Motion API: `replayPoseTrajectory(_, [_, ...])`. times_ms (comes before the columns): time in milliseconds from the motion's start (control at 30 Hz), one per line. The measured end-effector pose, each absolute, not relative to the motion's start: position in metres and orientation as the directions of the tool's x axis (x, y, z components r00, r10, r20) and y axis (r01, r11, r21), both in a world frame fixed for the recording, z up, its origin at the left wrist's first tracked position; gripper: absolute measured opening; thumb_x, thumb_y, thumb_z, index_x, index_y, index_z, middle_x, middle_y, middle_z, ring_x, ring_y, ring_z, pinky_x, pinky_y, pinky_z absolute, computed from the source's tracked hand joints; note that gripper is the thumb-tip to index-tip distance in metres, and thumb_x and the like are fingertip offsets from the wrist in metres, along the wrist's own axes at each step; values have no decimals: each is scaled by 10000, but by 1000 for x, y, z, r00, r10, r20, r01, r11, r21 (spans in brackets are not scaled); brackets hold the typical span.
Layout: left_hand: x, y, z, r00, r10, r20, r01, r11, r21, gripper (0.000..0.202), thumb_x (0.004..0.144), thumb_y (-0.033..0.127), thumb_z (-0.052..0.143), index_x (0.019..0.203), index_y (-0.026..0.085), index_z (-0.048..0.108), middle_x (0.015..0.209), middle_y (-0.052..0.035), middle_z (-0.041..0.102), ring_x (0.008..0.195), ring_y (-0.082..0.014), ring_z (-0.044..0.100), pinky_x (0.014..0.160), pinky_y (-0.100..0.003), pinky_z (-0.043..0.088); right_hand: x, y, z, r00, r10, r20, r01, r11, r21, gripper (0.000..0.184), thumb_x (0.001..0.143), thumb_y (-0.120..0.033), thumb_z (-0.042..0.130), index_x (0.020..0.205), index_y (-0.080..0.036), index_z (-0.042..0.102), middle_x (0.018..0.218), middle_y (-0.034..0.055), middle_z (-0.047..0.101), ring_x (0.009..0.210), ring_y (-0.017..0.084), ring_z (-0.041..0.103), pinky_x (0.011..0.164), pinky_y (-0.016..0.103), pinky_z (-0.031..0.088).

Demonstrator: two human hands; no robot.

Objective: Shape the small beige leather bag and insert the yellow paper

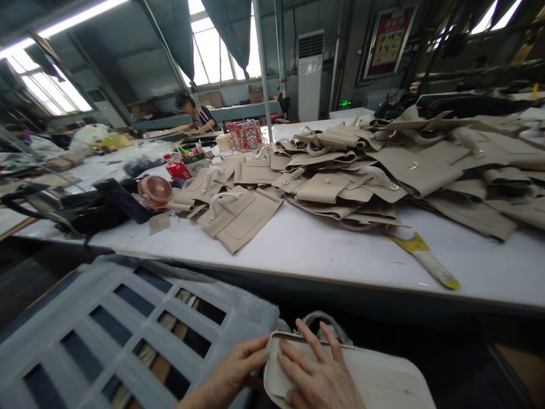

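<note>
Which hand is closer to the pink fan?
Left. The left hand grips the pale bag's left edge, on the pink fan's side; the right hand lies flat on it, farther right.

One pink fan [155,191], two hands [317,375]

Both hands were bare: the left hand [238,366] and right hand [317,378] wore no gloves or rings, and no sleeve reached either wrist.

Long white desk [306,250] heaped with goods.
Beige leather bag panels [340,182], a pink round fan [155,191], a yellow-tipped paper strip [426,258].
</note>
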State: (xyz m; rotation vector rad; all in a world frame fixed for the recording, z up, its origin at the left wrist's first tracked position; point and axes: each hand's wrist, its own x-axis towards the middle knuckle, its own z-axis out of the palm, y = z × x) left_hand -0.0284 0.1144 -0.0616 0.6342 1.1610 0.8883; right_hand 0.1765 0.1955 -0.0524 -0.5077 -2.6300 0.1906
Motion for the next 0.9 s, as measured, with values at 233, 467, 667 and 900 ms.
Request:
replayPoseTrajectory(233, [-20,113,-54,62,858,-509,-237,508,828,442,891,459,624,1284,258,631,1211,-51,682,1047,-250,642,803,-304,545,177,197,-54,-825,372,425,302,927,-224,299,871,-365,630,1154,-273,600,1259,-133,657,1249,286,493,1128,410,-173])
replayPoseTrajectory(467, [-16,109,-68,6,880,-476,-204,467,861,513,878,524,618,1314,254,608,1236,-66,677,1016,-266,664,782,-318,562,173,198,-56,-785,379,490,311,925,-217,301,881,-479,630,1098,-270,621,1191,-120,696,1186,274,541,1140,406,-142])
replayPoseTrajectory(667, [-27,106,-92,-23,938,-346,-17,345,938,488,917,488,572,1354,271,568,1353,-57,610,1253,-290,550,1121,-451,381,171,195,-68,-769,403,496,308,914,-265,260,862,-414,649,1068,-260,613,1204,-117,692,1160,261,560,1134,394,-153])
replayPoseTrajectory(900, [-20,104,-103,-110,958,-264,120,276,954,496,900,537,553,1339,307,580,1432,-21,535,1371,-292,433,1184,-496,235,173,192,-41,-835,542,-95,429,535,-728,421,790,-297,665,1204,-317,588,1361,-36,597,1417,297,338,1165,577,186])
